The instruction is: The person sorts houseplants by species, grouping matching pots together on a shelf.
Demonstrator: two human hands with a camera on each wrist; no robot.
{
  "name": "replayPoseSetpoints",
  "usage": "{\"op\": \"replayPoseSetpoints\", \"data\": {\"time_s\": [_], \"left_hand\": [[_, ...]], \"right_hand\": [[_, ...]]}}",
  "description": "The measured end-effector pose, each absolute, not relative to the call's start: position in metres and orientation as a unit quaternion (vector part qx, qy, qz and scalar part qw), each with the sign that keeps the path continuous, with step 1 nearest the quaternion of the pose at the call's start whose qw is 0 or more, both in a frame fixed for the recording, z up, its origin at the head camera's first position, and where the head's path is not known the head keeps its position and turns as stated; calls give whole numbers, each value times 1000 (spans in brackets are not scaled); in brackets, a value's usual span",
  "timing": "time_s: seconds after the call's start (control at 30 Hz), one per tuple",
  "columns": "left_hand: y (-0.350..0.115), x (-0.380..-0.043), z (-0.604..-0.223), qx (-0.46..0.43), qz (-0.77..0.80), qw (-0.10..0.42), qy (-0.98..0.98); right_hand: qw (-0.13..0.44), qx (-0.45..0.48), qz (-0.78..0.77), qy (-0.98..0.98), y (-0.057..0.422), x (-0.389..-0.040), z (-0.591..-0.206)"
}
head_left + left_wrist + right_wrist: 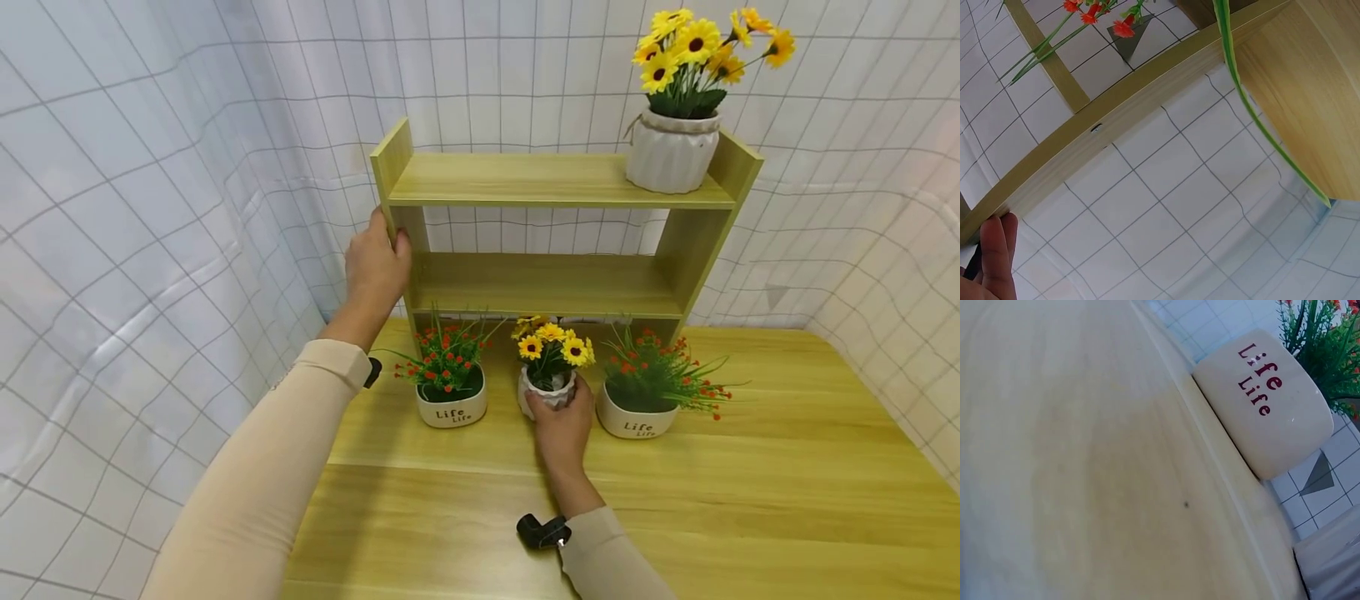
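Between two planters (452,412), the small pot (553,395) is gripped by the right hand (566,432), the shelf (510,177) by the left hand (377,262); probably light but brittle, the pot is best held around its body

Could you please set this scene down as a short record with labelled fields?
Left hand: grips the wooden shelf at its left side
Right hand: holds the small white pot of yellow flowers
Small pot's place: between the left planter and the right planter; contact with the wooden table unclear
Planters: both white, marked "Life", with red flowers and green leaves
Shelf top: larger white pot of yellow flowers, at the right end
Backdrop: white gridded curtain
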State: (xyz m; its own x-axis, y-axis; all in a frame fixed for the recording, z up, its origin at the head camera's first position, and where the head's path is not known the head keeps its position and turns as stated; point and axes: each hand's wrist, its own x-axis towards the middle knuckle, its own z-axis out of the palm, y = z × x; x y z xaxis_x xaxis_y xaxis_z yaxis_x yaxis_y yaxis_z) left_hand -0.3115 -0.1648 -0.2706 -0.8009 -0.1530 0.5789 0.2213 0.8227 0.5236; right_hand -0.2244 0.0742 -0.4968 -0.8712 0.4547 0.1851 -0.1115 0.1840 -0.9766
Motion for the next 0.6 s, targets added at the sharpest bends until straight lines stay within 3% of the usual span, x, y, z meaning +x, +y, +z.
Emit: {"op": "replayPoseSetpoints", "data": {"time_s": [0.6], "left_hand": [[-162,-312,-270,-9,-291,305,-907]], "right_hand": [[250,-89,662,-701,71,-209,-486]]}}
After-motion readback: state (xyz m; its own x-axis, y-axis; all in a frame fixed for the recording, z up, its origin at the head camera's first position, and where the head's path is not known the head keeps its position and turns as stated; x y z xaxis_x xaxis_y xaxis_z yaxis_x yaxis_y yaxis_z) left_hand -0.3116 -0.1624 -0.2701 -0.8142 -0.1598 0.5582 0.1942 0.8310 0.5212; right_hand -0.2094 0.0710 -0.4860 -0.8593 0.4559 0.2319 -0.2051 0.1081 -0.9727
